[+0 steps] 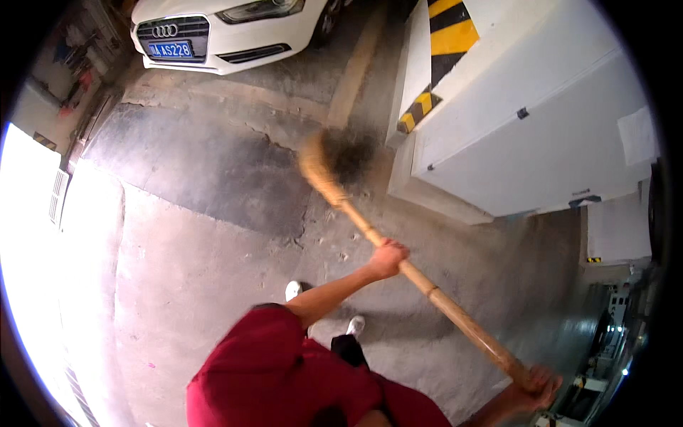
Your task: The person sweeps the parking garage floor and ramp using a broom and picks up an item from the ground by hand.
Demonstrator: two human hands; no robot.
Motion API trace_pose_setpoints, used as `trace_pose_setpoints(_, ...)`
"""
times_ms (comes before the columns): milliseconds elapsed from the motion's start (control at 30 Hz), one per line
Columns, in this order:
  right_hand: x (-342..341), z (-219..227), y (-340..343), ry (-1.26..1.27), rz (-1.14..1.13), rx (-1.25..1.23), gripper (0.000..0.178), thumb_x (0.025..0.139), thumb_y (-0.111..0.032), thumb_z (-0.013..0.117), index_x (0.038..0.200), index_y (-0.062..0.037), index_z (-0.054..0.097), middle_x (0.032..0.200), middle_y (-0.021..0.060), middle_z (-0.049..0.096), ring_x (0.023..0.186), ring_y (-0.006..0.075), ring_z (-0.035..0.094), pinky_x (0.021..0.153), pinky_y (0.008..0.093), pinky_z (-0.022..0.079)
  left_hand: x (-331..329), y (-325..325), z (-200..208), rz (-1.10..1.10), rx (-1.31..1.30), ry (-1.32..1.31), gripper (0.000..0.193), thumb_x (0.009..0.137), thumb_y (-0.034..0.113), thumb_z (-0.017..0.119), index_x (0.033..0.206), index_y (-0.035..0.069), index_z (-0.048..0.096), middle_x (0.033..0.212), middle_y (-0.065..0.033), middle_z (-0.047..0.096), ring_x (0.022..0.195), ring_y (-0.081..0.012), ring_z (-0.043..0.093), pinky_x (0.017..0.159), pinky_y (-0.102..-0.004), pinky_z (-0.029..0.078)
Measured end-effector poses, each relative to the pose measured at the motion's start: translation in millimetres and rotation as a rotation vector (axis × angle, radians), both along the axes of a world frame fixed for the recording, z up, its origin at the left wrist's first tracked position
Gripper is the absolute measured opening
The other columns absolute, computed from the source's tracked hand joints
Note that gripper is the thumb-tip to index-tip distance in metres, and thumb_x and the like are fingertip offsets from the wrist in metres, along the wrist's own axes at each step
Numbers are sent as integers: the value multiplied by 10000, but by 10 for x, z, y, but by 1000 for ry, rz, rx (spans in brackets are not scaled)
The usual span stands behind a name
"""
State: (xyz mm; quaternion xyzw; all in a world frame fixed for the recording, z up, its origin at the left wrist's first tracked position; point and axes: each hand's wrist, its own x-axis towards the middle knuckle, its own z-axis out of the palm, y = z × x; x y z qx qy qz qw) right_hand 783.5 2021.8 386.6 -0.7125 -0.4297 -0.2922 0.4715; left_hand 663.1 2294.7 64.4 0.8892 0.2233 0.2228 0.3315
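Note:
A long broom (455, 310) with a thick bamboo handle runs slantwise across the view, from lower right to upper middle. My left hand (389, 257) is wrapped round the handle partway down, nearer the bristles. At the lower right, my right hand (538, 390) grips the handle's top end. The straw-coloured broom head (321, 173) is smeared by motion; it is over the concrete floor by a dark stain, and whether it touches the floor I cannot tell.
A white car (220, 32) is parked at the far side. A white pillar (420, 78) with yellow and black stripes stands right of the broom head, beside a large white cabinet (526, 142). My white shoes (356, 325) are on the concrete floor (192, 285). Bright light fills the left edge.

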Motion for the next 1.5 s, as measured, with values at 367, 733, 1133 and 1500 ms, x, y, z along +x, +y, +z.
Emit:
trace_pose_setpoints(367, 213, -262, 799, 117, 196, 91, 169, 762, -188, 472, 648, -63, 481, 640, 47, 428, 551, 163, 418, 491, 270, 337, -1727, 4, 663, 8, -166, 279, 233, 522, 101, 604, 741, 114, 524, 685, -53, 521, 783, -244, 513, 710, -366, 352)
trace_pose_setpoints(733, -186, 1226, 1046, 71, 130, 584, 220, 756, -192, 456, 547, -130, 420, 440, -21, 334, 378, 113, 351, 400, 258, 302, 984, 413, 754, -170, -83, -255, 212, 588, 104, 618, 758, 121, 493, 712, -33, 509, 793, -203, 504, 746, -348, 347)
trace_pose_setpoints(1133, 1671, 350, 248, 530, -142, 317, 254, 802, -220, 424, 708, -19, 548, 733, 108, 531, 658, 198, 518, 716, 333, 440, 235, 617, 680, -510, -290, 452, 209, 643, 132, 606, 827, 106, 512, 728, -55, 559, 790, -226, 562, 773, -351, 370)
trace_pose_setpoints(1500, 750, 1216, 1806, 168, 166, 585, 230, 731, -199, 473, 518, -142, 407, 444, -32, 334, 352, 91, 325, 354, 229, 281, 1837, 1124, 447, -389, -168, -165, 229, 624, 134, 650, 821, 123, 532, 745, -61, 556, 783, -214, 547, 777, -356, 360)
